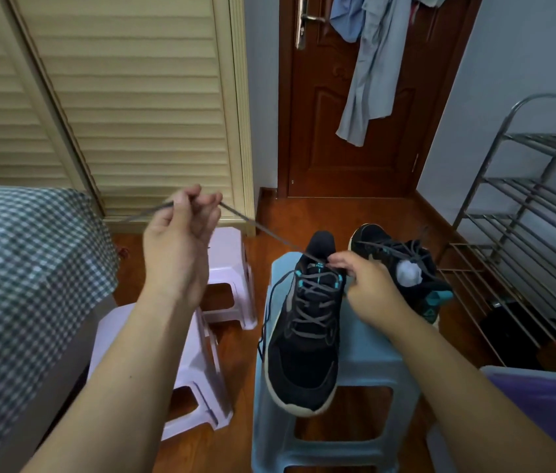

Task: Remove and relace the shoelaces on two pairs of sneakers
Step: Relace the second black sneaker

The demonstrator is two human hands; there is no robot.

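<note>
Your left hand point(181, 230) pinched the grey lace point(262, 230) taut at ten o'clock; your right hand point(358, 278) gripped it at the sneaker's point(303, 343) top eyelets, on the blue stool point(368, 363). Risk, I judged: the toe overhung the stool's edge, so a hard pull could tip the shoe off.

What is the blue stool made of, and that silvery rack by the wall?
The light blue stool looks like moulded plastic: smooth, slightly glossy, one piece with cut-out sides. The silvery shoe rack seems to be metal tubing, thin and shiny, probably steel or chrome-plated; which one cannot be told.
</note>
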